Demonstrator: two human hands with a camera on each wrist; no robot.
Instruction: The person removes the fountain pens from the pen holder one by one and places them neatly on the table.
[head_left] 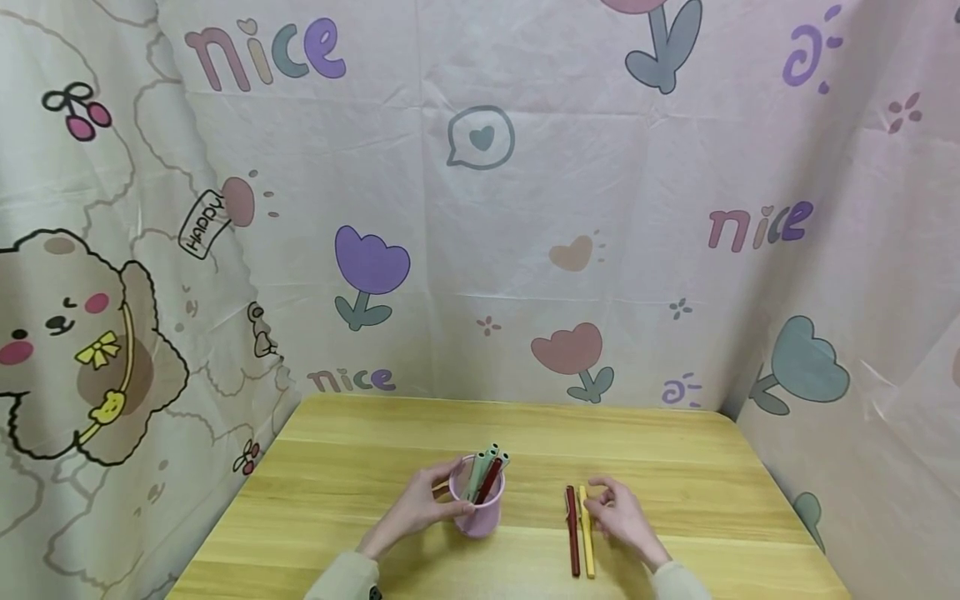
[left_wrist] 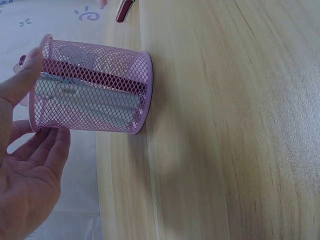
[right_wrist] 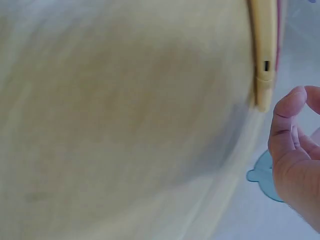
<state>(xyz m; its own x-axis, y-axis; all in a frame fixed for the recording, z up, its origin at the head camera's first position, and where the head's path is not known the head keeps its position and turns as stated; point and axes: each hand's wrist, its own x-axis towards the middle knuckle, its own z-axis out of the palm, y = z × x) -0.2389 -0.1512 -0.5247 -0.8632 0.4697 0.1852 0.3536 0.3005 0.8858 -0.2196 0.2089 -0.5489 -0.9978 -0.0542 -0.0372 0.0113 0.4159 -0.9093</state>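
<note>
My left hand grips a pink mesh pen holder near its rim, thumb on the near side and fingers around the far side. Inside the upright holder lean several pale green pens and a dark red pen. The left wrist view shows their barrels through the mesh. To the right, a second dark red pen and a yellow pen lie side by side on the table. My right hand, loosely curled and holding nothing, hovers just right of the yellow pen's far end.
The light wooden table has its back edge against a printed curtain. More curtain hangs along the left and right sides. Bare wood lies between the holder and the two loose pens.
</note>
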